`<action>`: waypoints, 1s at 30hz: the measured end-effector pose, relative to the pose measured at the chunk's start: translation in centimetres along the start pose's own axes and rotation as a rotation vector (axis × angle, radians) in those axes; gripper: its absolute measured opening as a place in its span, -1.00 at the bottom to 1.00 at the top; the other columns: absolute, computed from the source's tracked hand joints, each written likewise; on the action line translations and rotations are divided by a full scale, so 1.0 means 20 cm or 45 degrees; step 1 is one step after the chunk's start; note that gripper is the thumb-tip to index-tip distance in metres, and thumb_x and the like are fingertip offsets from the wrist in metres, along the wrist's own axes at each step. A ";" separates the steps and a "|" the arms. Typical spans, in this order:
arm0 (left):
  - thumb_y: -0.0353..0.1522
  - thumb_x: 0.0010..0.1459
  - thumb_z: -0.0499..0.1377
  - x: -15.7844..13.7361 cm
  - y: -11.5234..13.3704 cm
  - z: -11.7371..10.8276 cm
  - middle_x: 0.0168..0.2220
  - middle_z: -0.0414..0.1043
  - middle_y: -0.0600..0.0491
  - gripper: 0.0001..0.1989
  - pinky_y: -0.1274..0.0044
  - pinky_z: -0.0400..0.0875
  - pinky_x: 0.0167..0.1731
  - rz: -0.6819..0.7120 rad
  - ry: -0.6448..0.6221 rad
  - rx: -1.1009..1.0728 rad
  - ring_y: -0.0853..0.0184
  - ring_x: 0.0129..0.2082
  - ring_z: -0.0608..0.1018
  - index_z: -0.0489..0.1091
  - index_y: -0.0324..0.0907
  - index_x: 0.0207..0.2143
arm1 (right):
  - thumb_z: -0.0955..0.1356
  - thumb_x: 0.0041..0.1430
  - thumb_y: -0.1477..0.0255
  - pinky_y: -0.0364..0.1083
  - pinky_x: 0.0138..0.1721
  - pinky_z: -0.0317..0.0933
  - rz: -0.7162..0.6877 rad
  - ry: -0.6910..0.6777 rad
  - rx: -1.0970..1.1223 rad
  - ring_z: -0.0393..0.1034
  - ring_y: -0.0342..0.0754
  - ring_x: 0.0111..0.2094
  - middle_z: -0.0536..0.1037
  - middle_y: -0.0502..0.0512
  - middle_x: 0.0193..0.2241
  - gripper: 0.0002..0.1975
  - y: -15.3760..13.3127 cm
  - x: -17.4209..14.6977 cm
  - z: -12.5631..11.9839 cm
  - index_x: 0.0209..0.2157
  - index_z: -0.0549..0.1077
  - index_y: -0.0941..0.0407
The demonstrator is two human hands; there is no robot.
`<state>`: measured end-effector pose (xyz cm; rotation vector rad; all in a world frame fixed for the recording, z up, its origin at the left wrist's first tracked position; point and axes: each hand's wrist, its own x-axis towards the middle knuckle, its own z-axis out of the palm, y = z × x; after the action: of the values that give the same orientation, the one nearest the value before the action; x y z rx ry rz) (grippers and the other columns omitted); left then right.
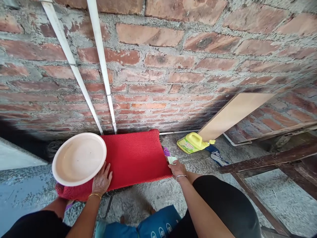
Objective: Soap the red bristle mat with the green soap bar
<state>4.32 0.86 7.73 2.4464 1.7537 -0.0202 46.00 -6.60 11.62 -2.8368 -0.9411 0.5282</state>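
A wet-looking red cloth (135, 157) lies spread over a long, low surface in front of me. On its left end stands a round, pale pink basin (80, 158); I make out only a few dark specks in it. My left hand (102, 180) rests flat on the cloth against the basin's right side, fingers stretched out and holding nothing. At the cloth's right edge, my right hand (177, 169) is closed around a small pale green-white block (171, 160). Its shape resembles a bar of soap, but the fingers cover part of it.
A yellow jug (192, 142) lies on the concrete floor at right, near a blue-and-white shoe (218, 157). Behind it leans a tan board (234, 114). White pipes (101, 56) run down the brick wall (158, 66). A dark wooden frame (269, 158) stands at right.
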 end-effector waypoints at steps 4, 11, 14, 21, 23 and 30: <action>-0.28 0.26 -0.06 0.00 0.02 -0.08 0.31 0.11 -0.05 -0.51 0.40 0.04 0.28 -0.050 -0.115 -0.063 0.20 0.29 0.19 0.23 -0.16 0.22 | 0.35 0.05 0.19 -0.09 -0.35 0.21 -0.113 -0.003 0.032 0.39 -0.02 -0.34 0.44 0.09 -0.30 -0.66 -0.16 -0.09 -0.03 -0.14 0.40 0.03; -0.47 0.24 -0.12 -0.08 -0.06 -0.27 0.09 0.43 -0.04 -0.55 0.46 0.27 0.11 -0.280 -0.409 -0.159 0.31 0.10 0.43 0.33 -0.11 0.10 | 0.41 -0.01 0.26 -0.14 -0.30 0.15 -0.710 -0.362 -0.045 0.39 -0.07 -0.27 0.40 0.03 -0.21 -0.69 -0.75 -0.65 0.17 -0.18 0.43 -0.01; -0.48 0.21 -0.08 -0.14 -0.12 -0.32 -0.12 0.54 -0.11 -0.63 0.42 0.42 -0.09 -0.370 -0.507 -0.140 0.23 -0.09 0.56 0.43 -0.16 -0.07 | 0.43 -0.04 0.26 -0.14 -0.25 0.14 -0.987 -0.501 -0.125 0.38 -0.06 -0.22 0.40 0.04 -0.18 -0.65 -0.98 -0.91 0.31 -0.17 0.43 0.01; -0.46 0.18 -0.08 -0.16 -0.26 -0.36 -0.05 0.51 -0.17 -0.62 0.34 0.44 -0.12 -0.533 -0.674 -0.141 0.14 -0.06 0.56 0.42 -0.16 -0.04 | 0.38 0.01 0.37 -0.05 -0.11 0.15 -1.292 -0.499 -0.369 0.34 0.07 -0.06 0.40 0.18 -0.08 -0.64 -1.12 -1.04 0.39 -0.09 0.43 0.05; -0.45 0.15 -0.06 -0.14 -0.28 -0.35 -0.04 0.51 -0.18 -0.60 0.31 0.43 -0.10 -0.547 -0.692 -0.160 0.12 -0.05 0.55 0.42 -0.17 -0.02 | 0.37 0.01 0.40 -0.07 -0.13 0.15 -1.121 -0.432 -0.400 0.36 0.05 -0.09 0.40 0.17 -0.09 -0.65 -1.04 -0.94 0.34 -0.10 0.43 0.06; -0.37 0.12 0.02 -0.10 -0.23 -0.28 -0.01 0.48 -0.23 -0.58 0.19 0.36 0.01 -0.453 -0.672 -0.228 0.05 0.02 0.50 0.39 -0.22 0.03 | 0.35 0.08 0.17 -0.15 -0.36 0.11 -0.611 -0.404 -0.198 0.41 -0.10 -0.29 0.41 0.03 -0.19 -0.71 -1.01 -0.82 0.28 -0.19 0.40 0.01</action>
<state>-1.13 1.05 13.02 1.7619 1.8076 -0.4732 20.48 -0.12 15.38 -2.5460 -1.7222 0.8817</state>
